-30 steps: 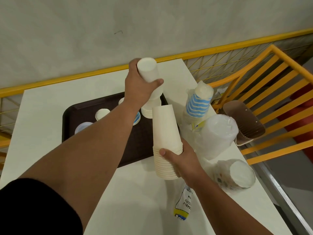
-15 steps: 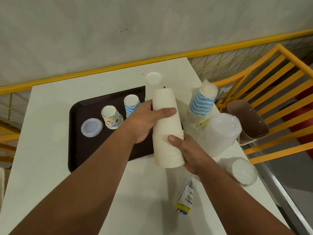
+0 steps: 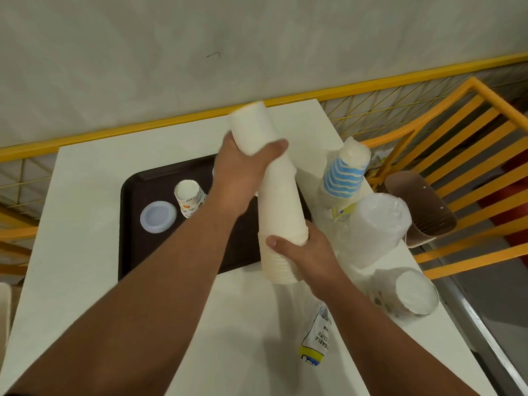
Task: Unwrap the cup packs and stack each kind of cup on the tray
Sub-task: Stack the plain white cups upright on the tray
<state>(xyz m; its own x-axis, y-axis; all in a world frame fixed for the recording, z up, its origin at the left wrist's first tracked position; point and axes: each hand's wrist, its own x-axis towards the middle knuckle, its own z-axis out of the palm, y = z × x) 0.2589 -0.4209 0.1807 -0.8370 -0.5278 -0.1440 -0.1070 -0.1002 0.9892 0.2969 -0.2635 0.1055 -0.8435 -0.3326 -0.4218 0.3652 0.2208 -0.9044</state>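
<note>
White cups: a tall stack of plain white cups (image 3: 281, 212) stands upside down, tilted, above the near right edge of the tray; whether its base touches the bench cannot be told.
Upper cups: a short set of white cups (image 3: 253, 130) sits at the top of the stack, lifted partly off it and leaning left.
Left hand: the left hand (image 3: 243, 172) grips the upper cups, fingers and thumb wrapped round them.
Right hand: the right hand (image 3: 307, 252) holds the stack near its base, thumb across the rims, fingers curled behind.
Tray: a dark brown tray (image 3: 137, 244) lies on the white bench (image 3: 85, 281), carrying a printed cup (image 3: 190, 201) upside down and a pale blue lid (image 3: 158, 216) to its left.
Right of the stack: a wrapped pack of blue-striped cups (image 3: 344, 178), a pack of clear cups (image 3: 377, 227), and a brown stack of cup sleeves (image 3: 420, 210) at the bench's right edge.
Near right: a wrapped pack of printed cups (image 3: 403, 295) on its side, and an empty wrapper (image 3: 315, 341) near the right forearm.
Surroundings: a yellow railing (image 3: 445, 118) runs behind and to the right.
</note>
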